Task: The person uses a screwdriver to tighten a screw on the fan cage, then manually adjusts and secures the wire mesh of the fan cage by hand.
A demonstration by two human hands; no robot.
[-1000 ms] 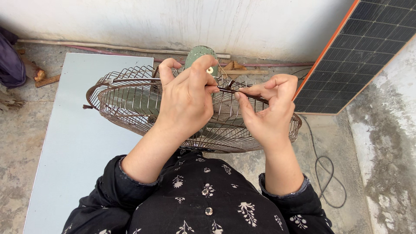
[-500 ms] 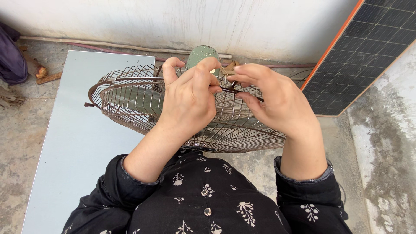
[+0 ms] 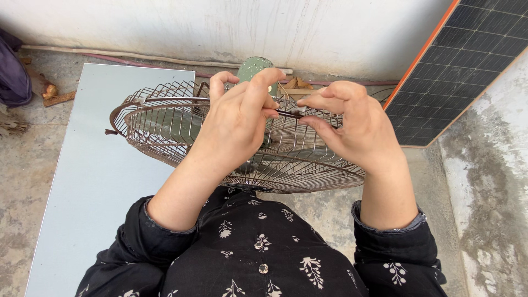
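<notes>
Head view, looking straight down: thin dark wire piece [image 3: 287, 114] pinched between both hands, right over the top of a rusty wire fan cage [image 3: 165, 137]. Left hand [image 3: 236, 124] with thumb and forefinger shut tight on one end of it, rest of that hand lying across the cage wires. Right hand [image 3: 352, 126] with its grip closed on the other end, fingertips meeting just beside the left thumb. Cage tilted a bit, fan blades visible inside, green motor housing [image 3: 252, 69] poking up behind the fingers. Underneath, a pale grey board [image 3: 93, 181] flat on the concrete floor [image 3: 16, 181]. Off to the right, a solar panel [image 3: 467, 66] leaning on the whitewashed wall [image 3: 330, 33]. Black floral sleeves at the bottom edge.
</notes>
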